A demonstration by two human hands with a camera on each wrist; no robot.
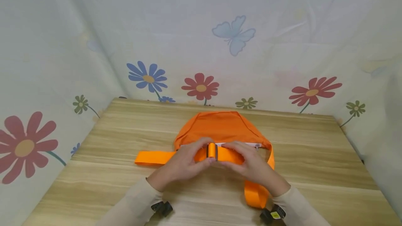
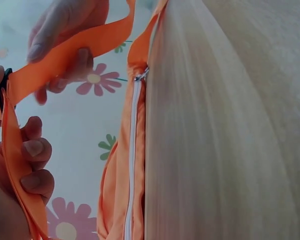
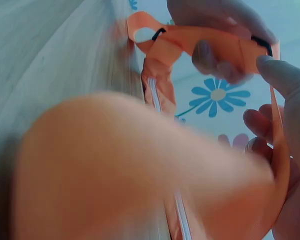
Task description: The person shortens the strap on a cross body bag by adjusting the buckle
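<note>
An orange waist bag [image 1: 220, 126] lies on the table, its pale zipper [image 1: 237, 144] facing the person. In front of it, the orange webbing strap [image 1: 230, 155] is held up with a black slider buckle [image 1: 216, 152] on it. My left hand [image 1: 183, 161] grips the strap at the buckle's left side, thumb below and fingers above. On the other side my right hand [image 1: 253, 160] pinches the strap close to the buckle. In the right wrist view, a second black slider [image 3: 159, 34] sits on the strap near the bag's far end. Blurred strap hides part of that view.
One strap loop [image 1: 154, 158] extends left over the wood-grain table [image 1: 314, 170]. Another loop [image 1: 255, 196] hangs below the right hand. Behind the table stands a white curtain [image 1: 176, 37] printed with flowers and a butterfly. Black wrist cameras [image 1: 162, 208] are worn at both cuffs.
</note>
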